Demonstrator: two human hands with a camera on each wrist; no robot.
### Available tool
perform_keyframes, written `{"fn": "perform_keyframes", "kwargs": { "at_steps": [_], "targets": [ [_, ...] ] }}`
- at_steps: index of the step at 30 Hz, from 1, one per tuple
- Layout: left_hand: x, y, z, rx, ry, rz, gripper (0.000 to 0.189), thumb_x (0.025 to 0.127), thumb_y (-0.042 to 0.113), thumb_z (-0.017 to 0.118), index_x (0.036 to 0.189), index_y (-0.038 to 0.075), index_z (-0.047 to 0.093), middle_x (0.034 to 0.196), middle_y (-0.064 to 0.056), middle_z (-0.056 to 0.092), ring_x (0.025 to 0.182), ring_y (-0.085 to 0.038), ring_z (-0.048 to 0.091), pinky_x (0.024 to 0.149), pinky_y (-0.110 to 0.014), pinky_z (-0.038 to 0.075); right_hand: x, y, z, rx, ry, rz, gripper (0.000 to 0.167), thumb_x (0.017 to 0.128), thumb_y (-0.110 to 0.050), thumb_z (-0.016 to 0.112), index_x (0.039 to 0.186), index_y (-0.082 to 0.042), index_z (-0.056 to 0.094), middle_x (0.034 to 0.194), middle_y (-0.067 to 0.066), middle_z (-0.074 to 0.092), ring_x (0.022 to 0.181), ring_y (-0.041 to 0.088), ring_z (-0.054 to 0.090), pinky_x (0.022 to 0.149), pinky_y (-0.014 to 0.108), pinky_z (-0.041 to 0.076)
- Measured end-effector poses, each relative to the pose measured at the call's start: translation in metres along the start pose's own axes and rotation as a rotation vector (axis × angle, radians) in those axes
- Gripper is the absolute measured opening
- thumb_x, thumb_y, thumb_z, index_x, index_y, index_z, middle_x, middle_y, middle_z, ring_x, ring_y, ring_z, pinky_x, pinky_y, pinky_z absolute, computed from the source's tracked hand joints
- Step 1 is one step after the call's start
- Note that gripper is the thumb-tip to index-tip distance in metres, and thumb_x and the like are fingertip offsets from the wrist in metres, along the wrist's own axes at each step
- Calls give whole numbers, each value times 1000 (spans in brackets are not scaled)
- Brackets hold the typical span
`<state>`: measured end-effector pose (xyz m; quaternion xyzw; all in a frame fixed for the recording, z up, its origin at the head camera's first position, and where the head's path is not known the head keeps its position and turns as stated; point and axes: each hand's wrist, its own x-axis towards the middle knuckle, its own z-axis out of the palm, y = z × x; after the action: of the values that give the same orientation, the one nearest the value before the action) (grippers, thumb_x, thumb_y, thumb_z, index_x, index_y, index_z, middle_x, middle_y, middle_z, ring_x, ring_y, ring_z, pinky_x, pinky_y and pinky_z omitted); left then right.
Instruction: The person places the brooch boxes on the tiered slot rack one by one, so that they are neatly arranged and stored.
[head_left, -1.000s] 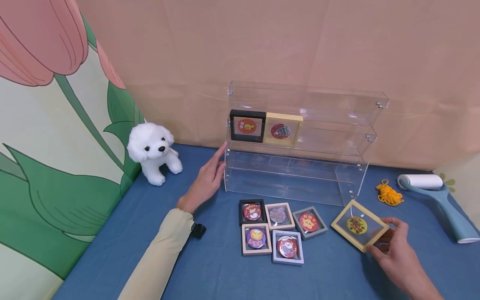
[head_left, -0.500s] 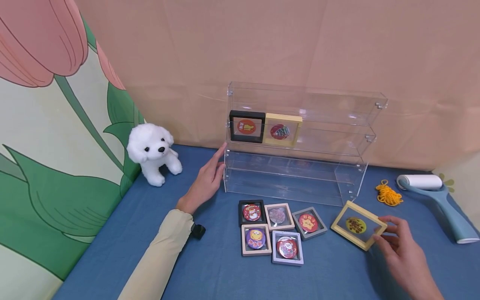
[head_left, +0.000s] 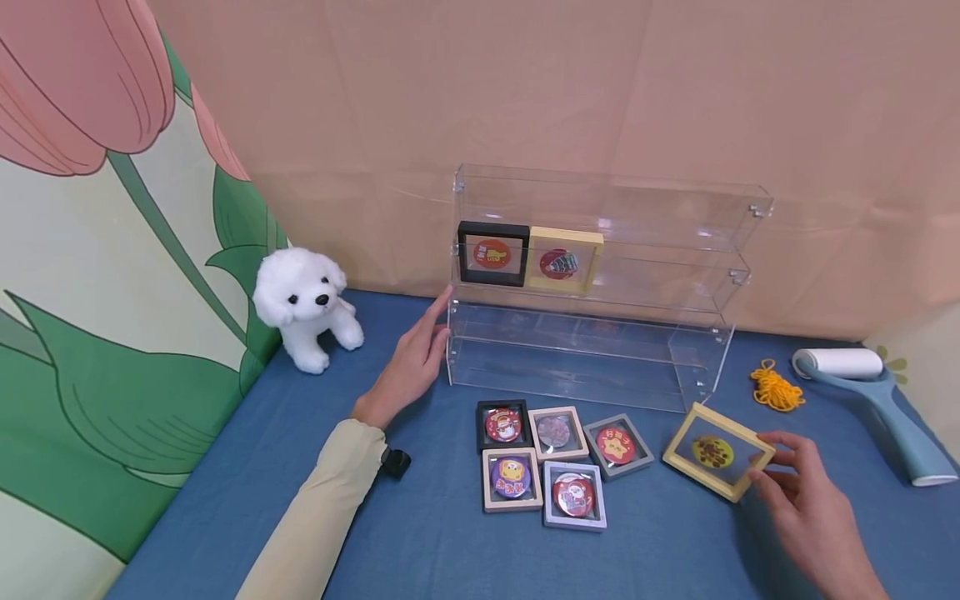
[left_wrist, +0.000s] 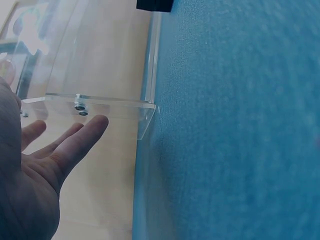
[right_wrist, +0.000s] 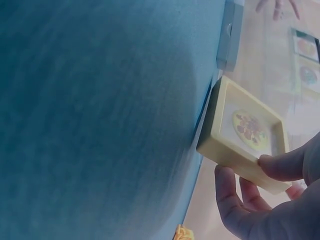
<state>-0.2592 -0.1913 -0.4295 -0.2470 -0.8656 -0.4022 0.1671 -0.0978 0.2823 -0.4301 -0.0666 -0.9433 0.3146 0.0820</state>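
My right hand (head_left: 813, 508) pinches one corner of a pale yellow display frame (head_left: 684, 457) with a yellow round badge (head_left: 712, 451) inside. In the right wrist view the thumb lies on the front of the frame (right_wrist: 235, 159) and the fingers lie behind it. My left hand (head_left: 408, 358) touches the left side of a clear acrylic display shelf (head_left: 577, 367), its fingers stretched out. On an upper tier of the shelf stand a black frame (head_left: 493, 282) and, beside it, another yellow frame (head_left: 564, 289), each holding a round badge.
Several small badge frames lie flat before the shelf, among them a grey frame (head_left: 638, 463) and a lilac frame (head_left: 574, 524). A white plush dog (head_left: 303, 292) sits at left. Orange cord (head_left: 777, 388) and a blue-handled lint roller (head_left: 900, 425) lie at right.
The yellow frame in my right hand has tipped slightly and my grip on its corner has shifted a little. The left hand stays at the shelf's side.
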Motion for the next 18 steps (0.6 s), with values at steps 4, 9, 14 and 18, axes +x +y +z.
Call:
{"fn": "perform_keyframes", "kwargs": {
  "at_steps": [4, 9, 14, 18],
  "targets": [
    [1, 0, 0, -2, -7, -3, 74, 106, 6, 50, 164, 34, 13, 161, -11, 34, 120, -30, 62, 89, -43, 56, -2, -3, 0, -5, 18, -14, 52, 100, 3, 58, 145, 0, 31, 118, 32, 51, 100, 51, 63, 63, 44, 59],
    [1, 1, 0, -5, -10, -10, 74, 106, 8, 50, 163, 36, 12, 162, -8, 33, 122, -29, 61, 91, -42, 56, -5, -8, -1, -7, 58, -59, 53, 98, 6, 60, 143, -1, 33, 115, 29, 53, 95, 48, 65, 60, 35, 57],
    [0, 0, 0, -3, -9, -5, 72, 108, 11, 49, 163, 38, 11, 162, -7, 33, 119, -28, 61, 86, -40, 56, -5, -14, -5, -10, 100, -99, 55, 96, 8, 62, 143, -1, 35, 116, 28, 54, 93, 46, 66, 58, 18, 51],
    [0, -1, 0, -3, -13, -12, 72, 108, 12, 48, 163, 38, 11, 161, -7, 33, 117, -27, 62, 86, -40, 56, -3, -21, -11, -10, 111, -138, 58, 95, 9, 63, 144, -2, 35, 118, 28, 53, 93, 46, 65, 60, 4, 41]
  ]
}}
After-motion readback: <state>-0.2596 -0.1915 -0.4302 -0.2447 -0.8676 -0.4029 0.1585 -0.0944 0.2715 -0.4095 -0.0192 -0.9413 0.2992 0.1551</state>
